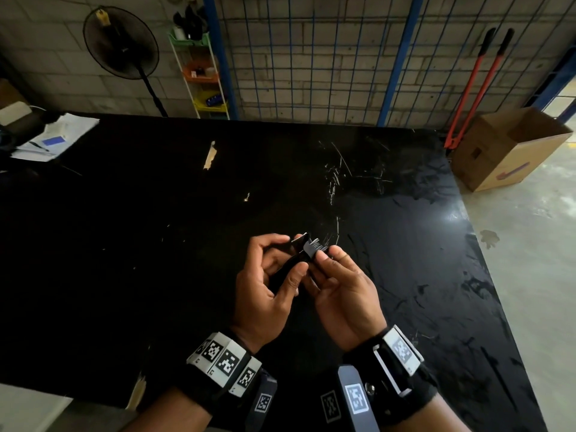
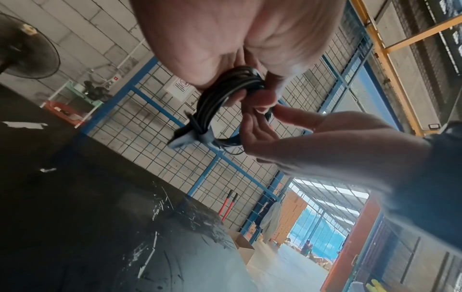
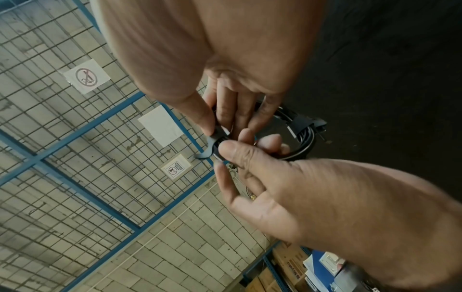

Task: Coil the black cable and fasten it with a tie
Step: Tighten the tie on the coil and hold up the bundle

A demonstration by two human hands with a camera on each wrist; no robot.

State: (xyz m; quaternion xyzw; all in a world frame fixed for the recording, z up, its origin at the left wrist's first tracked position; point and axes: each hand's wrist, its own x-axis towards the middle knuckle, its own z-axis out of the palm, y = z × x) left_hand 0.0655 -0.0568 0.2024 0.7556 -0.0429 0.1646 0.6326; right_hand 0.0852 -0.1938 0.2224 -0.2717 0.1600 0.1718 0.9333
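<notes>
Coiled black cable (image 2: 220,98) held above the black counter (image 1: 156,244), left hand (image 1: 265,288) grip curled round the coil, tie (image 3: 215,142) pinched by right hand (image 1: 343,294) fingertips.

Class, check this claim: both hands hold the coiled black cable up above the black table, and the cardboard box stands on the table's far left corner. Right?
Not quite. The head view shows the cardboard box on the floor beyond the table's far right corner. The rest holds.
</notes>
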